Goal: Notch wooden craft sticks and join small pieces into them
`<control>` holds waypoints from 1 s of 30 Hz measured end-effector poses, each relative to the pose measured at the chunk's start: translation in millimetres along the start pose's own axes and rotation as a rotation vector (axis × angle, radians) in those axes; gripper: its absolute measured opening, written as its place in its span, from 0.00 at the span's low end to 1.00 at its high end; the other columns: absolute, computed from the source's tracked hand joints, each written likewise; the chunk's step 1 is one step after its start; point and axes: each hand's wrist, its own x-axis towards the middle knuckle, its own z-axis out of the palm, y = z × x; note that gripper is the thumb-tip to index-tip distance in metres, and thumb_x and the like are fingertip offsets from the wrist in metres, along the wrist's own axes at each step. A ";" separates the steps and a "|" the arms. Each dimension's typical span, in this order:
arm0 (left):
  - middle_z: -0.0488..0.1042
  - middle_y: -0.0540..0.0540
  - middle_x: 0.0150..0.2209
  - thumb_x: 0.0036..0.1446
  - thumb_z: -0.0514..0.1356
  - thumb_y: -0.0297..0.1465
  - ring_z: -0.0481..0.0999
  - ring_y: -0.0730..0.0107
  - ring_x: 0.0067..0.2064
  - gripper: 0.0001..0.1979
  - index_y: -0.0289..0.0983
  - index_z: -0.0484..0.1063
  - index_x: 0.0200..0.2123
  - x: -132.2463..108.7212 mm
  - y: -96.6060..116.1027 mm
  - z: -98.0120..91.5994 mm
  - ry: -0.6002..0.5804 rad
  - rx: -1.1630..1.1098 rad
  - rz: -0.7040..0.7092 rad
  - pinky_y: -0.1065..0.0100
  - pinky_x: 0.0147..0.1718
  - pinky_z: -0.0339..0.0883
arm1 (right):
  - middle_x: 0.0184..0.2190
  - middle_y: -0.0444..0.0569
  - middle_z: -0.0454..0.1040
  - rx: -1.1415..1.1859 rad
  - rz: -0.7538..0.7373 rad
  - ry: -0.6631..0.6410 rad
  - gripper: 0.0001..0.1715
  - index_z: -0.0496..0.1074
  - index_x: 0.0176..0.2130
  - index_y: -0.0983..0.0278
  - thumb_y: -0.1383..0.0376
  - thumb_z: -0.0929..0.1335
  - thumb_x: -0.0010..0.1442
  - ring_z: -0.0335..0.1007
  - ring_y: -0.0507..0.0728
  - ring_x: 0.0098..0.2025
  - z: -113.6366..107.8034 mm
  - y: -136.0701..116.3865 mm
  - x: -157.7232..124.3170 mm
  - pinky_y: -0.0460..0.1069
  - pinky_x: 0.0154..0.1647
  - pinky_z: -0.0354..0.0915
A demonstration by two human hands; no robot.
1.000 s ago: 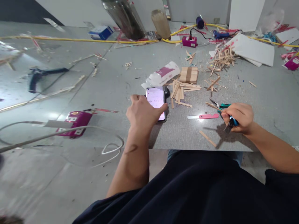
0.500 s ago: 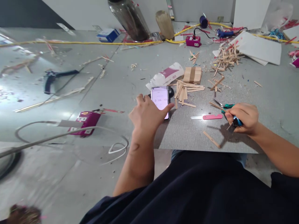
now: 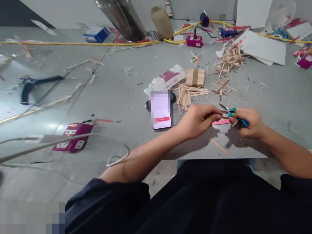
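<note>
My right hand [image 3: 251, 122] is closed round small pliers with teal and blue handles [image 3: 231, 112], jaws pointing left. My left hand [image 3: 197, 119] is closed in a pinch on a thin wooden stick [image 3: 222, 117] held at the pliers' jaws. A pink-handled knife [image 3: 220, 122] lies on the table just under both hands. A phone [image 3: 161, 110] with a lit screen lies flat to the left of my left hand, untouched. A loose stick [image 3: 218, 146] lies near the table's front edge below my hands.
Loose sticks [image 3: 188, 94] and a bundled stack [image 3: 195, 78] lie behind the phone, beside a white pouch [image 3: 165, 80]. A stick pile [image 3: 229, 60], white sheets [image 3: 263, 48], glue guns, yellow cable and magenta power strips [image 3: 73, 139] clutter the grey table [image 3: 117, 94].
My left hand has left the phone and moved right to pinch the stick at the pliers. The phone screen changed. My right hand stayed nearly still.
</note>
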 end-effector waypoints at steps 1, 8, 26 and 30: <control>0.85 0.45 0.34 0.67 0.64 0.34 0.81 0.73 0.32 0.10 0.35 0.84 0.43 1.5 -4.6 3.2 0.003 -0.024 -0.004 0.70 0.33 0.72 | 0.24 0.40 0.68 0.011 0.019 -0.012 0.11 0.69 0.31 0.60 0.65 0.70 0.66 0.59 0.50 0.24 0.5 1.3 -0.3 0.48 0.27 0.54; 0.83 0.46 0.29 0.67 0.65 0.32 0.79 0.76 0.26 0.08 0.32 0.81 0.41 -12.3 -27.7 24.4 -0.099 -0.413 -0.321 0.74 0.28 0.75 | 0.26 0.41 0.73 0.049 0.153 -0.013 0.09 0.70 0.33 0.60 0.67 0.73 0.64 0.65 0.50 0.27 3.3 -2.9 0.2 0.47 0.30 0.60; 0.85 0.43 0.28 0.51 0.82 0.42 0.79 0.75 0.19 0.24 0.33 0.76 0.35 -15.1 -26.7 17.0 -0.391 -1.156 -0.639 0.81 0.12 0.59 | 0.28 0.41 0.74 -0.176 0.090 0.116 0.20 0.69 0.45 0.57 0.44 0.71 0.71 0.70 0.53 0.25 -0.5 -15.8 2.7 0.51 0.27 0.64; 0.85 0.43 0.28 0.49 0.82 0.46 0.80 0.74 0.19 0.28 0.34 0.73 0.35 -16.2 -22.5 16.1 -0.362 -1.144 -0.617 0.80 0.13 0.63 | 0.33 0.45 0.75 -0.142 0.090 0.149 0.33 0.67 0.48 0.57 0.32 0.63 0.70 0.72 0.55 0.28 0.4 -17.6 -3.3 0.52 0.29 0.67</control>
